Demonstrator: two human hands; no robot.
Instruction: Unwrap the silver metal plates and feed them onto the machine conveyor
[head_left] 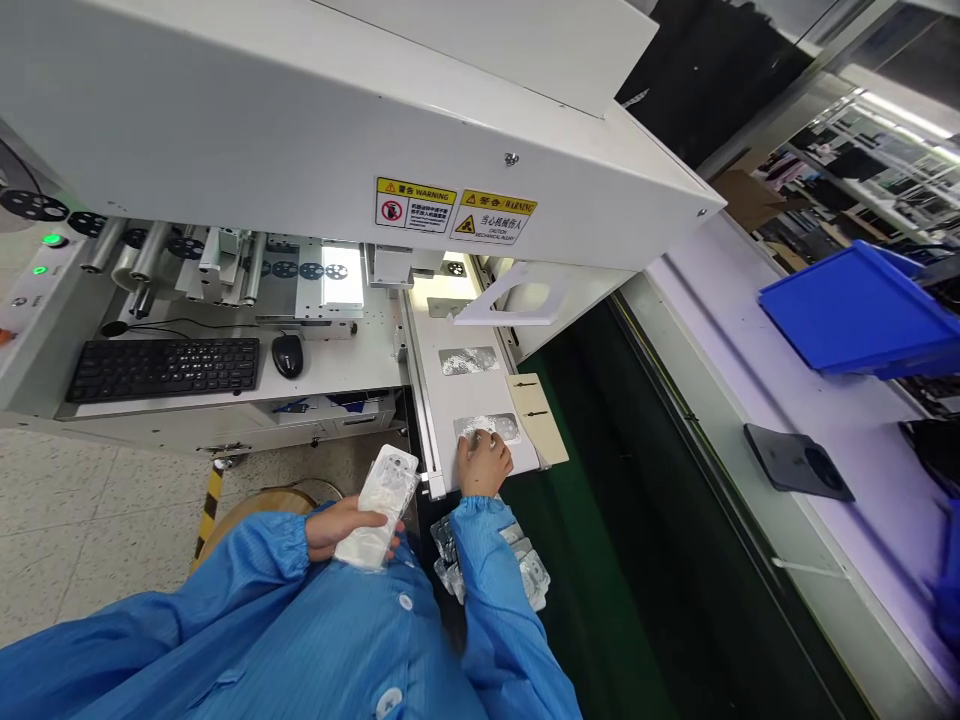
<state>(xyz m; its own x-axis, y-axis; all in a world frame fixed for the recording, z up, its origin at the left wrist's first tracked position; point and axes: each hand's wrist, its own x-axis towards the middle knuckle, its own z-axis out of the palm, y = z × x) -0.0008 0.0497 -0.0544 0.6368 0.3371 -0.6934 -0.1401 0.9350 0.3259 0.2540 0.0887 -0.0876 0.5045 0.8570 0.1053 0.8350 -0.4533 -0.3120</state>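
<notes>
Left grip [337, 528] clasping white wrapped stack [380, 500], right grip [484, 466] resting on foil packet [491, 427], white machine tray [472, 396]

A white machine housing [337, 110] stands on speckled floor [67, 540], beside a long pale workbench [810, 400] under bright strip light.

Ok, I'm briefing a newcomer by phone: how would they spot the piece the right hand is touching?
Find the big white machine with yellow warning labels; a narrow white tray runs out below them toward the person. Two silvery film-wrapped pieces lie on it, and yours is the nearer piece, under the right hand, beside the beige plate, not the farther piece.
</notes>
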